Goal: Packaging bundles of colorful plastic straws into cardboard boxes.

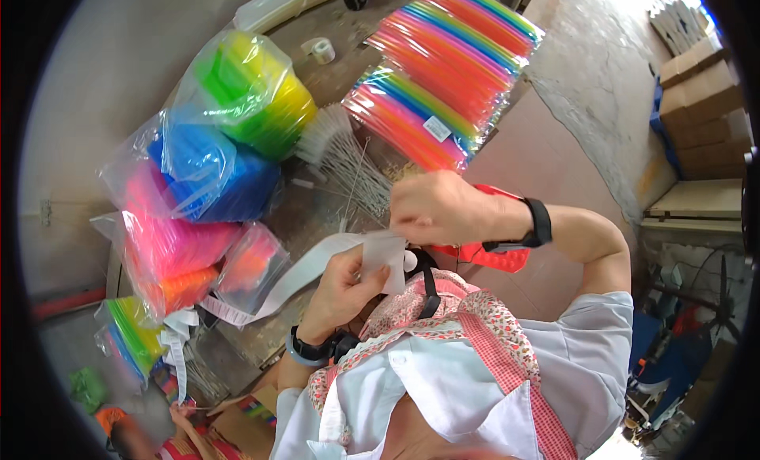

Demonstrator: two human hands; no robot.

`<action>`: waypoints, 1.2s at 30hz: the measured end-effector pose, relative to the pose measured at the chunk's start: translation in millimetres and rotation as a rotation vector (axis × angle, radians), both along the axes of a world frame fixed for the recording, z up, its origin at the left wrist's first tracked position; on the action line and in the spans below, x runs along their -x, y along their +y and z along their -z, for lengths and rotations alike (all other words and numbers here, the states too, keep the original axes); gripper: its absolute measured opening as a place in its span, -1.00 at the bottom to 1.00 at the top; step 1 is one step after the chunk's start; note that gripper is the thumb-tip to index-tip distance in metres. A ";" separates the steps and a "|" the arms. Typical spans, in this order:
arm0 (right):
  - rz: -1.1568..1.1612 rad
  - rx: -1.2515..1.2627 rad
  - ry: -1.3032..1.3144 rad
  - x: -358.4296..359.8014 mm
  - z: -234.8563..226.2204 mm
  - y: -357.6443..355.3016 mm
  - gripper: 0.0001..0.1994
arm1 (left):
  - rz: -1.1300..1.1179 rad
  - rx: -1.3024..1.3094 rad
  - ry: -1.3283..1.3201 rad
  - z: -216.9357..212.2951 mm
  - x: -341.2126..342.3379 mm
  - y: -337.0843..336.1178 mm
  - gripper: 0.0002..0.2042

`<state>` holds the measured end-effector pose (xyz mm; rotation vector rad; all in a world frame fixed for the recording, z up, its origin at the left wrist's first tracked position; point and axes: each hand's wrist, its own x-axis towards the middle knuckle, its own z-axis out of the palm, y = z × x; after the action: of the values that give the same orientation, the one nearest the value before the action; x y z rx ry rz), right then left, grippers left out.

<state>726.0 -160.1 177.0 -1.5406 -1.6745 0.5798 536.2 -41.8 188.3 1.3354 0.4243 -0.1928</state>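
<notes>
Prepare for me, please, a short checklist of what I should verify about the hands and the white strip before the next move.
1. Left hand has hold of the white slip: ok, its thumb lies over the slip.
2. Right hand has a firm grip: cannot tell, its fingers are curled and partly hidden.
3. Long white strip lies straight: not ok, it curves away to the left.
4. White roll apart from both hands: ok, it sits near the yellow-green bag.
5. Lower rainbow-coloured pack apart from the right hand: cannot tell, they look very near each other in this view.
</notes>
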 end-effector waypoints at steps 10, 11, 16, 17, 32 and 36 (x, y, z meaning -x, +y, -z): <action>0.967 0.106 -1.339 -214.8 56.0 -7.3 -0.79 | -0.096 0.149 -0.012 27.5 9.8 6.8 -0.65; 0.922 0.118 -1.531 -223.1 73.5 -9.1 -0.74 | -0.109 0.169 -0.005 27.1 10.6 6.7 -0.65; 0.943 0.348 -0.892 -187.1 30.8 5.0 -0.66 | -0.230 0.293 -0.072 7.7 7.8 2.8 -0.65; 0.927 0.347 -0.893 -167.8 18.4 4.8 -0.66 | -0.245 0.297 -0.070 9.3 7.2 3.7 -0.65; -0.040 -0.062 0.023 38.4 -19.9 25.7 -0.80 | -0.246 0.050 -0.182 17.9 34.1 8.5 -0.78; -0.048 -0.039 -0.007 34.8 -18.8 36.1 -0.83 | -0.298 0.052 -0.190 19.2 30.1 4.6 -0.80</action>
<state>691.2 -124.0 195.8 -1.4805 -1.7225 0.5641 506.1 -37.1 169.1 1.2103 0.4486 0.1683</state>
